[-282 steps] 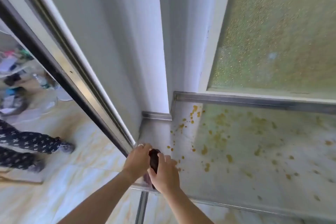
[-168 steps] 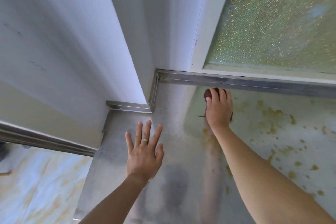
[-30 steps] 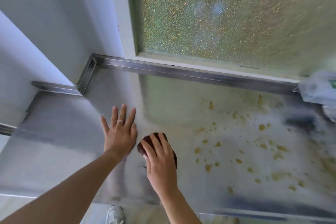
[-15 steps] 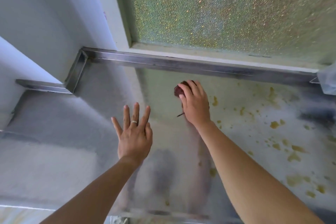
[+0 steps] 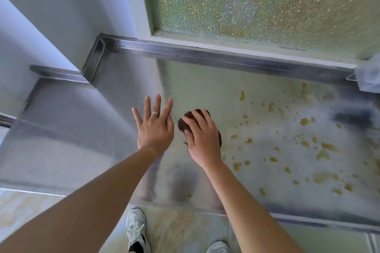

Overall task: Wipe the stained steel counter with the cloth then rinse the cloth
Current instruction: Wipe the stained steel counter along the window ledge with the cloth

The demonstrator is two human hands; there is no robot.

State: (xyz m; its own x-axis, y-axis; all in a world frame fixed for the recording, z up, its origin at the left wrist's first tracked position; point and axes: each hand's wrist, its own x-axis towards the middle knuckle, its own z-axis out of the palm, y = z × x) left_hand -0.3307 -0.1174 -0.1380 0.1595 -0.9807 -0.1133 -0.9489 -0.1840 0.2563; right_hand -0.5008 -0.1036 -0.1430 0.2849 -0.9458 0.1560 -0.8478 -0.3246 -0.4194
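Note:
A dark brown cloth (image 5: 183,123) lies bunched on the steel counter (image 5: 82,129), mostly covered by my right hand (image 5: 202,139), which presses down on it with fingers curled over its top. My left hand (image 5: 154,127) rests flat on the counter just left of the cloth, fingers spread, a ring on one finger. Yellow-brown stains (image 5: 304,144) speckle the counter's right half. The strip from the cloth back to the rear rail shows no spots.
A raised steel rail (image 5: 205,55) runs along the back under a frosted window (image 5: 257,2). A white wall corner (image 5: 67,26) juts in at the left. A clear plastic item (image 5: 368,76) sits at the right edge. My white shoes (image 5: 135,230) stand below the counter's front edge.
My right hand has pulled the cloth from near the back rail toward me, beside my left hand. The left hand stays flat in place.

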